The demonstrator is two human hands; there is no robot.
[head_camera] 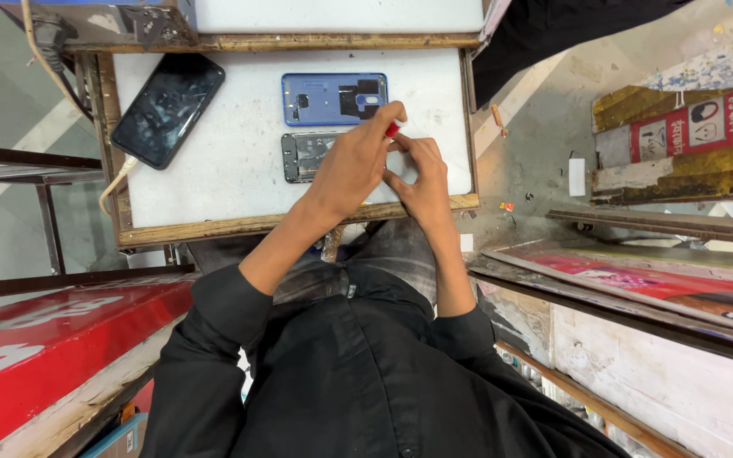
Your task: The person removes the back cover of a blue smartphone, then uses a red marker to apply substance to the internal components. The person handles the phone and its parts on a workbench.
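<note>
While left hand (354, 165) pinches red-tipped tool (393, 129) over opened phone (305, 156), right hand (422, 178) curls alongside, grip unclear.

Black phone (167, 110) top-left on white worktop (231, 182), red signboards (53, 339) beside.

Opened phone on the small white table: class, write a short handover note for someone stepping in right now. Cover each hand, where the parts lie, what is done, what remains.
Left hand: grips a red-tipped tool over the opened phone body.
Right hand: beside the left, fingers at the tool tip; what it holds is hidden.
Blue back cover: already off, lying just beyond the body.
Dark phone: screen up, far left corner.
Left: phone body remains open, not reassembled.
</note>
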